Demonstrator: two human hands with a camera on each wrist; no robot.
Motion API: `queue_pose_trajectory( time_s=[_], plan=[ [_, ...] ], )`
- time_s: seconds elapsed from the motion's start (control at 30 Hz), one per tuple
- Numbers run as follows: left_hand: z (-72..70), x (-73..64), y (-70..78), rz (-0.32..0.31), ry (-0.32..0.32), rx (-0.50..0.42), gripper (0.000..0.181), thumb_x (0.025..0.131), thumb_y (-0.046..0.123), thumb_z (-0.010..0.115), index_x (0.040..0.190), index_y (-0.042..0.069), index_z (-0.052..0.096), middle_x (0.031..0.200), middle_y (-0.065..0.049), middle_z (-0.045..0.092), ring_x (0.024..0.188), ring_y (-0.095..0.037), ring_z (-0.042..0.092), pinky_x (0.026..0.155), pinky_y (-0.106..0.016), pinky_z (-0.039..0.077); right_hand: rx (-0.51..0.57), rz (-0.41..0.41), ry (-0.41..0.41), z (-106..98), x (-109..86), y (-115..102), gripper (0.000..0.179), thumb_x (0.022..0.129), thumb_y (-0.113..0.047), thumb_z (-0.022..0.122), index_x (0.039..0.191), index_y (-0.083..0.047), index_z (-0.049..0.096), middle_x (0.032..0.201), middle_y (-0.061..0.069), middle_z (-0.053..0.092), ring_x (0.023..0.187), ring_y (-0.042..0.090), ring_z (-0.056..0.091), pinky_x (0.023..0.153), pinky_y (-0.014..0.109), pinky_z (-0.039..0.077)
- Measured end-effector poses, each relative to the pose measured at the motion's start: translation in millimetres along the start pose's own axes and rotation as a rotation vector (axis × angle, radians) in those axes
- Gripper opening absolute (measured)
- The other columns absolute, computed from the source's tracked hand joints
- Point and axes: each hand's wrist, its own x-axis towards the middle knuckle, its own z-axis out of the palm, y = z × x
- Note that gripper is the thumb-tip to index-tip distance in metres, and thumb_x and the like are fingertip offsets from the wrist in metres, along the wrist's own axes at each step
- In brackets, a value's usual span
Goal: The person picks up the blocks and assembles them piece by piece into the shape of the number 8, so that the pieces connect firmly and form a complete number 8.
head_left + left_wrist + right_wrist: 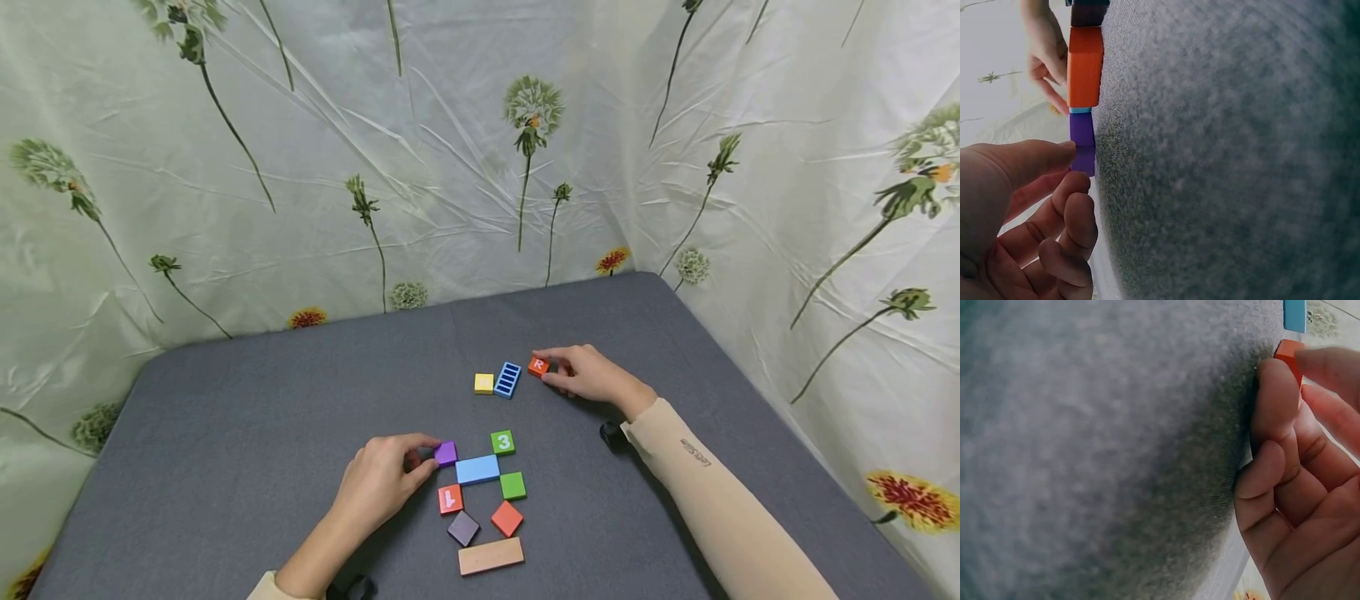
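Note:
On the grey table, my left hand (378, 477) holds a purple block (447, 454) between thumb and index finger at its left side. That block sits at the left end of a long light-blue block (477, 470). In the left wrist view the thumb lies against the purple block (1083, 129), fingers curled beneath. Farther back, my right hand (594, 375) pinches a red block marked R (537, 367) by its edges. Just left of it lie a blue slotted block (507, 380) and a yellow block (483, 383). The right wrist view shows the red block (1289, 355) at the fingertips.
Near the light-blue block lie a green block marked 3 (502, 442), a plain green block (513, 485) and a red lettered block (451, 499). Closer to me are a dark purple-grey block (463, 528), a coral block (507, 518) and a long wooden block (491, 557). Flowered cloth (450, 167) hangs behind.

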Motion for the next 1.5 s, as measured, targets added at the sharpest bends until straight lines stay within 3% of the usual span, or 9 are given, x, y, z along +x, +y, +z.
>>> queue_pose_trajectory(
  time_s=[0.47,0.8,1.13,1.5],
  plan=[
    [0.0,0.7,-0.3,-0.008,-0.021,-0.003,0.021,0.089,0.023,0.089,0.110,0.026,0.083,0.066,0.014,0.053,0.059,-0.005,0.044,0.055,-0.025,0.032,-0.023,0.021,0.063,6,-4.9,0,0.045,0.100,-0.026,0.078,0.136,-0.002,0.067,0.072,-0.003,0.058,0.060,0.009,0.050,0.060,0.024,0.041],
    [-1.3,-0.8,0.0,-0.012,-0.028,-0.005,0.022,0.090,0.023,0.088,0.111,0.026,0.083,0.067,0.012,0.053,0.059,-0.005,0.044,0.054,-0.025,0.031,-0.015,-0.041,0.089,6,-12.8,-15,0.040,0.097,-0.027,0.082,0.127,-0.002,0.071,0.073,-0.005,0.058,0.062,0.006,0.048,0.062,0.023,0.040],
    [-0.5,-0.2,-0.3,-0.009,-0.028,-0.010,0.022,0.090,0.023,0.088,0.111,0.026,0.083,0.066,0.013,0.053,0.058,-0.005,0.044,0.054,-0.025,0.030,0.001,-0.165,0.024,16,-8.5,-47,0.034,0.097,-0.025,0.082,0.123,-0.005,0.072,0.074,-0.009,0.056,0.064,0.001,0.048,0.061,0.020,0.042],
    [-0.6,0.0,-2.3,0.008,-0.011,-0.011,0.021,0.090,0.023,0.088,0.110,0.026,0.083,0.064,0.015,0.052,0.057,-0.003,0.043,0.053,-0.025,0.031,-0.023,-0.181,-0.094,31,8.4,-64,0.036,0.098,-0.030,0.081,0.125,-0.008,0.072,0.075,-0.010,0.056,0.063,-0.001,0.045,0.060,0.019,0.039]
  ],
)
